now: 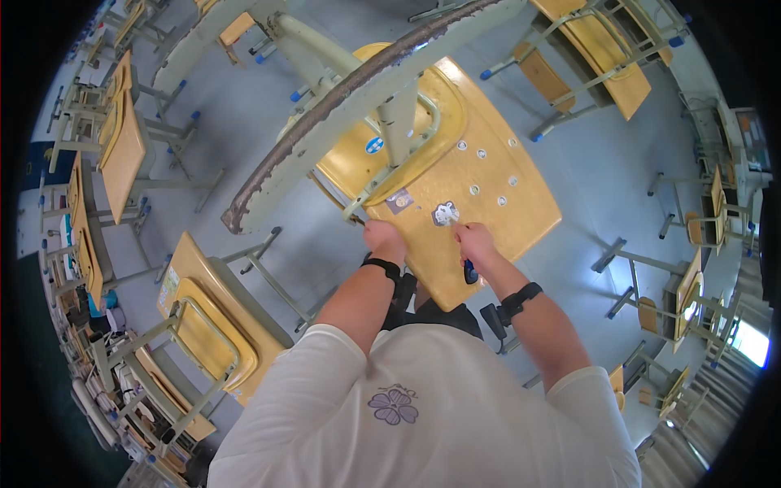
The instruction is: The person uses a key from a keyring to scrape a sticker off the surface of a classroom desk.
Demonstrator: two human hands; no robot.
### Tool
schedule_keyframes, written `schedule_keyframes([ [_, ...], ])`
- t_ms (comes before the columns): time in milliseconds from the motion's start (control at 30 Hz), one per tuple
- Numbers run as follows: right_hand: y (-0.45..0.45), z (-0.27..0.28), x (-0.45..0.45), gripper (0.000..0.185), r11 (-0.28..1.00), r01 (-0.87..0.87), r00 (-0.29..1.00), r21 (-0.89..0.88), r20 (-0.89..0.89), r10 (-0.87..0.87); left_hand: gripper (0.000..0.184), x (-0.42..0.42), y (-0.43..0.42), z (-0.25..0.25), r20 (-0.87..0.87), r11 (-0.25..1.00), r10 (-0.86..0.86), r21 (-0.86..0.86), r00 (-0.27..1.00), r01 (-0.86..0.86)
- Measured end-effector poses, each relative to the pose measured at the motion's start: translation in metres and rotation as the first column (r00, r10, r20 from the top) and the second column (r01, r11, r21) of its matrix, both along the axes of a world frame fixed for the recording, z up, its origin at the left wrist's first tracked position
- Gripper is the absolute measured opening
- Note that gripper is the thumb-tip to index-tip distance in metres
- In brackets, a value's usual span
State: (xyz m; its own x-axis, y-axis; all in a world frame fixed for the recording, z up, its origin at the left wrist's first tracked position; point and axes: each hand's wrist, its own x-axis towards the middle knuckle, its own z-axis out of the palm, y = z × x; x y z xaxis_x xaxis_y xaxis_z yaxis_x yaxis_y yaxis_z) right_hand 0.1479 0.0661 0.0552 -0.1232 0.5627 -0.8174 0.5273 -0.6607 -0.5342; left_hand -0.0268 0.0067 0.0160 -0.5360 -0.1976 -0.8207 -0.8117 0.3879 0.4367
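Observation:
My right hand [477,244] is closed around a tool with a dark blue and black handle [470,272]; its kind is not clear. The tool's front end meets a white and grey sticker [445,213] on the yellow wooden desktop [521,220]. My left hand [384,237] is closed at the near left edge of the desk, beside a pale metal bar; what its fingers grip is partly hidden. A purplish sticker [399,201] lies close to the left hand. Several small round white stickers [475,189] dot the desktop.
An upturned chair with a yellow seat [342,159] rests on the desk, its chipped metal leg [350,98] rising close to the camera. Other desks with upturned chairs [211,325] stand left, right and behind on the grey floor [553,260].

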Motion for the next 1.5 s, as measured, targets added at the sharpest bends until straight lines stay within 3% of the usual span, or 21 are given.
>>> schedule_keyframes([
  [67,0.002,0.0,-0.01,0.032,0.999,-0.022,1.0,0.023,0.019,0.022,0.051,-0.002,-0.009,-0.033,-0.122,0.959,-0.277,-0.099,0.953,0.266],
  [200,0.008,0.004,-0.033,0.032,0.999,0.003,0.998,0.043,0.062,-0.006,0.05,-0.001,-0.004,-0.032,-0.145,0.953,-0.265,-0.189,0.953,0.236],
  [267,0.008,0.002,-0.032,0.033,0.999,0.028,0.999,0.022,0.029,-0.029,0.05,0.001,-0.002,-0.029,-0.136,0.988,-0.102,-0.126,0.985,0.085],
  [1033,0.013,-0.002,-0.019,0.038,0.998,-0.066,0.998,0.002,-0.004,0.066,0.05,0.001,0.003,-0.029,-0.174,0.967,-0.149,-0.233,0.974,0.106],
  [1200,0.014,0.003,0.0,0.035,0.987,-0.118,0.992,-0.109,0.025,0.122,0.05,0.0,0.001,-0.029,-0.171,0.971,-0.139,-0.216,0.975,0.1],
  [1300,0.014,-0.001,-0.003,0.034,0.988,-0.099,0.995,-0.117,-0.005,0.099,0.049,0.001,0.001,-0.032,-0.207,0.977,-0.12,-0.198,0.971,0.079],
  [1367,0.012,0.004,-0.002,0.036,0.989,-0.099,0.995,-0.106,0.012,0.101,0.049,0.003,-0.002,-0.04,-0.207,0.955,-0.209,-0.252,0.956,0.155],
  [1500,0.013,0.007,-0.002,0.037,0.983,-0.123,0.992,-0.133,0.006,0.125,0.049,0.0,0.003,-0.023,-0.212,0.959,-0.167,-0.26,0.963,0.109],
])
